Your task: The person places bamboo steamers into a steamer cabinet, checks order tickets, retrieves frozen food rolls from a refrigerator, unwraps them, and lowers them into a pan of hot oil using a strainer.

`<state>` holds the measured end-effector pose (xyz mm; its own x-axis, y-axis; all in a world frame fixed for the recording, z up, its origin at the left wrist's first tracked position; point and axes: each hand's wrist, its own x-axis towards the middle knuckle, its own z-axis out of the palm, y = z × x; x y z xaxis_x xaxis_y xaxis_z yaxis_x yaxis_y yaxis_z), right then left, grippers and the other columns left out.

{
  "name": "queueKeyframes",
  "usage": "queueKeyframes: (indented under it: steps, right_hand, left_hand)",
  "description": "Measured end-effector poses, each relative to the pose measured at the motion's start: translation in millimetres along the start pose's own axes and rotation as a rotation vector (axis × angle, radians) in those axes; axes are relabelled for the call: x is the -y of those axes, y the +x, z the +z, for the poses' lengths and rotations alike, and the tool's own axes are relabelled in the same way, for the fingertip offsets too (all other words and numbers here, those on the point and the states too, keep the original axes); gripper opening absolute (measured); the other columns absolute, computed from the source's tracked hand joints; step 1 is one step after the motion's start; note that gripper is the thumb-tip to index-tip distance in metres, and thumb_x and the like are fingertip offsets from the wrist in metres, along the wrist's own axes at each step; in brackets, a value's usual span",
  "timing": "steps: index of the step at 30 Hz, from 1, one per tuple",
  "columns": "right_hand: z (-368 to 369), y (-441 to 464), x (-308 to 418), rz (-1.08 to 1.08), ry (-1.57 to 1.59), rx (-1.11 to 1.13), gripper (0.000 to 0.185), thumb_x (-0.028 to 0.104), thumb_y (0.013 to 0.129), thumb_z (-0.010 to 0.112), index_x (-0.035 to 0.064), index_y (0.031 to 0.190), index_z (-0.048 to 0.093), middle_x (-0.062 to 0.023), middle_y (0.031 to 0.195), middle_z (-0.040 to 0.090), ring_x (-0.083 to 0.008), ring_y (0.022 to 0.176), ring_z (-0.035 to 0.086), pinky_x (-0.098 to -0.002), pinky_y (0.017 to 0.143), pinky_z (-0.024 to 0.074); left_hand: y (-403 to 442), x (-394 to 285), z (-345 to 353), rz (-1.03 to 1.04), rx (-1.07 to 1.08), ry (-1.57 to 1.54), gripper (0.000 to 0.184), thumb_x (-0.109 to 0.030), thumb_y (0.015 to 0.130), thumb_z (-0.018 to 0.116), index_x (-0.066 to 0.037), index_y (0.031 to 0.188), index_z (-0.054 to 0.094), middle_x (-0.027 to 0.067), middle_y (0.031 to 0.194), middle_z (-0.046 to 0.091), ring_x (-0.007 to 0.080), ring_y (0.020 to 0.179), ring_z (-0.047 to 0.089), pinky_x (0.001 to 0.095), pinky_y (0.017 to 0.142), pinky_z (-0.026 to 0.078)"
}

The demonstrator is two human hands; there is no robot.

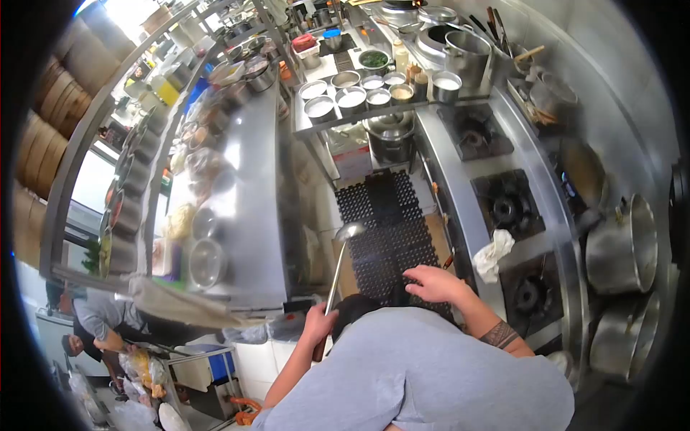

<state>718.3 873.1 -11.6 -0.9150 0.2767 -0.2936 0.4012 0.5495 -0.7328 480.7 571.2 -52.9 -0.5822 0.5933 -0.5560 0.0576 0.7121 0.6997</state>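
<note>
a long stainless-steel counter (pixel 251 187) is running along the person's left, and a cooking range (pixel 490 166) with open burners is lining the right. between them, a perforated black floor mat (pixel 388 230) is covering part of the aisle. a big steel stockpot (pixel 614 251) is sitting at the outer side of the range, well apart from both hands. the ladle (pixel 337 274) is reaching out over the mat's near left portion, its bowl leading and its long shaft slanting forward from the body and slightly rightward. a crumpled white cloth (pixel 494 256) is lying on the range, near the right hand but not touching it. the left hand (pixel 316 325) is wrapping its fingers around the grip end of the ladle, so the bowl is lying ahead of that fist, and this hand is plainly the nearer one. the right hand (pixel 435 284) is hovering by the range's front edge, its fingers loosely spread and slightly bent, with nothing showing in them.
</note>
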Motion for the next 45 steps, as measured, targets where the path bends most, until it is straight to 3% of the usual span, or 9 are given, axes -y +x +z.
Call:
queueKeyframes:
  steps: [7, 11, 13, 21, 25, 29, 37, 41, 45]
  right_hand:
    - [-90.3, 134.2, -49.2, 0.081, -0.079, 0.055, 0.044, 0.034, 0.1, 0.06, 0.0041, 0.132, 0.063, -0.0212, 0.127, 0.066, -0.0387, 0.121, 0.061, -0.0459, 0.103, 0.0495]
    - [-137.1, 207.0, -65.7, 0.189, -0.094, -0.041, 0.042, 0.032, 0.098, 0.063, 0.0019, 0.127, 0.066, -0.0226, 0.121, 0.069, -0.0394, 0.114, 0.065, -0.0461, 0.099, 0.0513]
    - [-151.7, 236.6, -72.6, 0.179, -0.112, -0.031, 0.041, 0.029, 0.096, 0.067, 0.0005, 0.125, 0.066, -0.0197, 0.107, 0.072, -0.0366, 0.101, 0.069, -0.0436, 0.09, 0.0551]
    - [-237.7, 372.2, -124.1, 0.351, 0.461, -0.262, 0.039, 0.024, 0.098, 0.07, -0.0024, 0.127, 0.066, -0.0119, 0.105, 0.075, -0.021, 0.094, 0.072, -0.0346, 0.084, 0.0579]
    - [-293.4, 488.2, -192.4, 0.294, 1.078, -0.522, 0.05, 0.017, 0.096, 0.071, -0.0042, 0.137, 0.053, -0.009, 0.095, 0.069, -0.0143, 0.074, 0.067, -0.0286, 0.06, 0.0544]
    - [-351.7, 610.9, -239.6, 0.287, 1.009, -0.788, 0.064, 0.013, 0.091, 0.075, -0.0033, 0.145, 0.045, -0.0054, 0.089, 0.065, -0.0112, 0.066, 0.061, -0.0255, 0.055, 0.0493]
    - [-407.7, 729.8, -268.0, 0.081, 1.205, -0.811, 0.03, 0.011, 0.096, 0.071, -0.0011, 0.122, 0.064, -0.0001, 0.082, 0.063, -0.0056, 0.061, 0.053, -0.0217, 0.052, 0.0408]
    - [-406.1, 744.2, -270.5, 0.125, 1.071, -0.719, 0.024, 0.014, 0.098, 0.069, 0.0009, 0.118, 0.068, -0.0013, 0.083, 0.065, -0.0088, 0.065, 0.058, -0.0262, 0.057, 0.0471]
    - [-425.5, 734.1, -254.1, -0.077, 0.209, -0.706, 0.021, 0.016, 0.101, 0.065, 0.0014, 0.114, 0.072, -0.0103, 0.093, 0.07, -0.0212, 0.085, 0.067, -0.034, 0.078, 0.0538]
  left_hand:
    - [106.2, -10.4, -19.3, 0.187, -0.417, 0.492, 0.026, -0.02, 0.086, 0.073, -0.006, 0.107, 0.065, 0.0114, 0.075, 0.068, 0.0209, 0.068, 0.069, 0.0372, 0.061, 0.054]
    - [218.1, -29.1, -61.4, -0.292, 0.392, -0.517, 0.017, -0.009, 0.088, 0.072, -0.002, 0.102, 0.066, 0.007, 0.078, 0.066, 0.0196, 0.061, 0.064, 0.0343, 0.055, 0.05]
    - [272.4, -32.1, -72.7, -0.282, 0.422, -0.236, 0.019, -0.015, 0.088, 0.072, -0.001, 0.099, 0.067, 0.0076, 0.075, 0.065, 0.018, 0.061, 0.063, 0.0347, 0.056, 0.051]
    - [346.2, -143.0, -126.9, -0.038, -0.059, 0.576, 0.025, -0.022, 0.085, 0.063, -0.006, 0.104, 0.069, 0.026, 0.091, 0.072, 0.0472, 0.091, 0.068, 0.0554, 0.08, 0.055]
    - [388.2, -192.8, -138.1, -0.119, -0.042, 0.637, 0.022, -0.027, 0.086, 0.062, -0.008, 0.093, 0.07, 0.0234, 0.086, 0.072, 0.046, 0.086, 0.069, 0.0552, 0.08, 0.055]
    - [407.6, -276.2, -145.2, -0.097, -0.213, 0.777, 0.021, -0.027, 0.085, 0.063, -0.006, 0.084, 0.067, 0.022, 0.082, 0.071, 0.0463, 0.082, 0.068, 0.0566, 0.075, 0.054]
    - [453.0, -371.4, -149.0, -0.093, -0.465, 0.42, 0.02, -0.022, 0.087, 0.071, -0.004, 0.084, 0.064, 0.018, 0.068, 0.062, 0.0406, 0.065, 0.061, 0.0469, 0.062, 0.048]
    - [489.2, -395.0, -152.4, -0.067, -0.417, 0.288, 0.025, -0.024, 0.094, 0.068, -0.002, 0.105, 0.067, 0.0148, 0.071, 0.06, 0.0294, 0.064, 0.059, 0.042, 0.065, 0.048]
    - [522.2, -382.1, -170.8, 0.075, -0.148, 0.087, 0.031, -0.019, 0.101, 0.059, 0.001, 0.124, 0.057, 0.0158, 0.083, 0.061, 0.0259, 0.074, 0.059, 0.0384, 0.072, 0.049]
